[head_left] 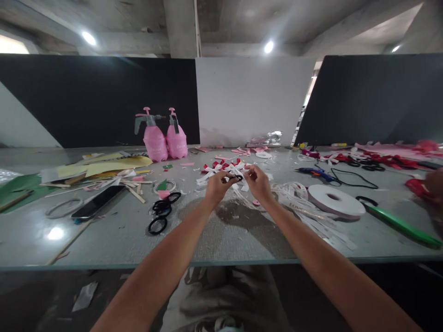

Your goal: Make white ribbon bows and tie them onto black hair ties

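The left hand (218, 186) pinches the black band (240, 177), left of the ribbon spool (341, 203), and should hold it steady while the right hand (259, 184), whose grip cannot be told, applies only light fingertip pressure.

A hand can pass in front of the white ribbon spool (348, 203), near the table edge (384, 257). To its left, loose white ribbons (289, 196) (quite tangled) obstruct; behind it lies the blue glue gun (320, 174).
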`<action>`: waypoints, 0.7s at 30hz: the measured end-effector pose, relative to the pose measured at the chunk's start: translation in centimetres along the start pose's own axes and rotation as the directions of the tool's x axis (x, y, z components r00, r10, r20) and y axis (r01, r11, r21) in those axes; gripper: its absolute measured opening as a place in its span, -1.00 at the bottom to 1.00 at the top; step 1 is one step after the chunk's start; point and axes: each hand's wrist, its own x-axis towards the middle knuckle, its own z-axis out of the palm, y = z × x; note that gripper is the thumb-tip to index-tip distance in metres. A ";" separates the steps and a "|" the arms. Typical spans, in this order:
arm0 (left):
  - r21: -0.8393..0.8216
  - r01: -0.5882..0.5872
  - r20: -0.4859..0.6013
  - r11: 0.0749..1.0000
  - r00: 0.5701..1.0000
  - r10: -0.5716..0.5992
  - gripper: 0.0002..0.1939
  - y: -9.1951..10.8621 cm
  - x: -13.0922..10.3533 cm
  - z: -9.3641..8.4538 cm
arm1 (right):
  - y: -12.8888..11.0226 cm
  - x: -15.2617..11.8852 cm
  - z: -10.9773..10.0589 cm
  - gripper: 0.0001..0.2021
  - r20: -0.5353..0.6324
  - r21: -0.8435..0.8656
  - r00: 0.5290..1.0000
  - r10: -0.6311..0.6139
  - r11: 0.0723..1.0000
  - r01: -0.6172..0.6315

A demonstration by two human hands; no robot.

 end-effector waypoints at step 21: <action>-0.347 0.296 0.153 0.890 0.954 -0.258 -0.61 0.1 0.3 0.4 | -0.5 -0.3 0.1 -0.78 0.149 -0.169 0.959 -0.240 0.950 0.263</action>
